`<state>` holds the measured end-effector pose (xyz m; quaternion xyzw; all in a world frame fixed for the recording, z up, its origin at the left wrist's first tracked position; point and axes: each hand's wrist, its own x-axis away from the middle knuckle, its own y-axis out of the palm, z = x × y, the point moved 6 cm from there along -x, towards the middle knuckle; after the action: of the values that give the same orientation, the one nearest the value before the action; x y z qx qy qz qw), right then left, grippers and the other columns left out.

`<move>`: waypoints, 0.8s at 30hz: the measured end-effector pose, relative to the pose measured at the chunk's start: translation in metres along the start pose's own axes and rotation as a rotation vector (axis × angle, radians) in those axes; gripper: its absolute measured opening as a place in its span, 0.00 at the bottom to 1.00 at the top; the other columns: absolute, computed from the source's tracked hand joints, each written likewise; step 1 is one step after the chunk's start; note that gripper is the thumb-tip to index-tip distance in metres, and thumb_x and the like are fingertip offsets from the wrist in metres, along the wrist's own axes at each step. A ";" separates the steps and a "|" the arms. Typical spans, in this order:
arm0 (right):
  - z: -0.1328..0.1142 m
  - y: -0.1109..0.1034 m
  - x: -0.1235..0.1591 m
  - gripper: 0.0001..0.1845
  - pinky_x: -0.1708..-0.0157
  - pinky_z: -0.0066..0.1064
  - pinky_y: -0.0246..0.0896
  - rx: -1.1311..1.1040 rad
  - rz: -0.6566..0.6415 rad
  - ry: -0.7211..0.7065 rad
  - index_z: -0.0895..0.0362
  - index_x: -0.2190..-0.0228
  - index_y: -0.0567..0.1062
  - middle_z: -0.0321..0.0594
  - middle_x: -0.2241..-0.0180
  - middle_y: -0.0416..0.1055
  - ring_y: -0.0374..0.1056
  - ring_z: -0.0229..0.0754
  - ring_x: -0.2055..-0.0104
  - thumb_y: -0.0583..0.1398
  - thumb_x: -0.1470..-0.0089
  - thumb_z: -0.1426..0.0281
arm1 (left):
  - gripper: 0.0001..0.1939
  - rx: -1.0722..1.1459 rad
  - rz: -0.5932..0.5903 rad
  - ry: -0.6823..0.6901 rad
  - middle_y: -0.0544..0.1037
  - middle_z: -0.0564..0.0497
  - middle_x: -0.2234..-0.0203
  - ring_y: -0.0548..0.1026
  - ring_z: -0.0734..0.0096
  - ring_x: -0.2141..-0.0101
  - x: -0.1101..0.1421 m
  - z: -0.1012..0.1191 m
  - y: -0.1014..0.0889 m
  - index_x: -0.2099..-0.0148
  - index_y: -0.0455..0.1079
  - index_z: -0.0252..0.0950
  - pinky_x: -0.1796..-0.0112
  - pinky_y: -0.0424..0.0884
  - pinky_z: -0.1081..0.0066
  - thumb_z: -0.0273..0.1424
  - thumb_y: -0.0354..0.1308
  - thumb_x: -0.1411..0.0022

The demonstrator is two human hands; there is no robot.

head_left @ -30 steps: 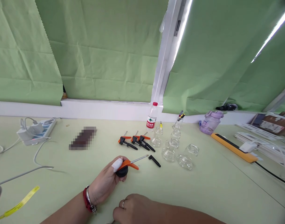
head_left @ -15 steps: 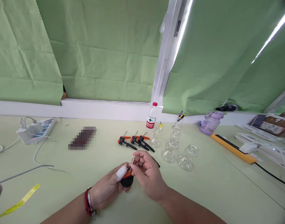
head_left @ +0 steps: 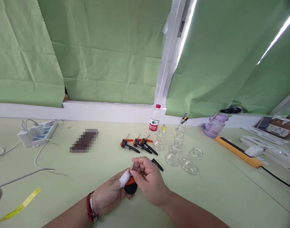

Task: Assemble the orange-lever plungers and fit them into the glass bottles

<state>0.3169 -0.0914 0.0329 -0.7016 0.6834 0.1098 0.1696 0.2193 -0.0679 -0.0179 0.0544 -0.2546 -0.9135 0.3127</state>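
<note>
My left hand [head_left: 110, 191], its thumb wrapped in white tape, is closed around a round black-and-orange part [head_left: 131, 186]. A thin metal rod [head_left: 132, 166] stands tilted over that part, and my right hand [head_left: 149, 180] pinches it between thumb and fingertips. The rod's lower end is hidden by the fingers. Just beyond my right hand lies a black handle [head_left: 157, 164]. Farther back, several black-and-orange crank pieces [head_left: 145, 146] with upright metal rods rest side by side on the table.
Several clear glass jars [head_left: 172, 155] stand right of the crank pieces. Behind them are a red-capped water bottle [head_left: 154, 122] and screwdrivers [head_left: 183, 120] in a jar. A purple bottle [head_left: 214, 126] and orange power strip [head_left: 239, 152] lie right; a white power strip [head_left: 44, 136] sits left.
My right hand has shifted slightly and tipped, and less of the metal rod shows above my fingers. More of the black handle behind that hand is visible.
</note>
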 end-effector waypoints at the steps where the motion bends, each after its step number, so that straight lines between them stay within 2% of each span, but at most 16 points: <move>1: 0.000 0.000 0.000 0.13 0.66 0.27 0.65 0.001 -0.004 -0.005 0.55 0.57 0.67 0.36 0.68 0.68 0.65 0.34 0.68 0.56 0.46 0.75 | 0.18 0.004 -0.002 -0.001 0.65 0.50 0.71 0.62 0.72 0.71 0.000 0.000 0.000 0.63 0.69 0.33 0.69 0.62 0.70 0.44 0.50 0.37; 7: -0.001 0.002 0.000 0.12 0.70 0.26 0.64 0.010 -0.013 -0.008 0.56 0.59 0.69 0.34 0.71 0.68 0.64 0.33 0.72 0.56 0.47 0.75 | 0.19 0.020 -0.006 -0.003 0.66 0.50 0.71 0.62 0.72 0.72 0.001 -0.001 0.000 0.64 0.69 0.33 0.69 0.61 0.70 0.45 0.51 0.38; 18: -0.001 0.001 -0.001 0.08 0.69 0.27 0.65 -0.005 -0.031 0.008 0.55 0.64 0.71 0.32 0.75 0.67 0.63 0.32 0.75 0.57 0.48 0.75 | 0.20 0.039 -0.011 0.001 0.65 0.51 0.73 0.63 0.73 0.74 0.001 -0.002 0.001 0.65 0.69 0.33 0.71 0.61 0.70 0.47 0.53 0.40; 24: 0.002 0.000 0.000 0.09 0.71 0.26 0.64 0.035 -0.024 0.019 0.56 0.64 0.72 0.32 0.76 0.67 0.62 0.32 0.77 0.58 0.49 0.73 | 0.21 0.051 0.000 -0.007 0.65 0.51 0.74 0.63 0.73 0.74 0.000 -0.001 0.001 0.65 0.70 0.33 0.71 0.61 0.70 0.48 0.53 0.40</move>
<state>0.3174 -0.0905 0.0315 -0.7077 0.6782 0.0892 0.1768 0.2203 -0.0696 -0.0185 0.0592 -0.2790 -0.9068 0.3103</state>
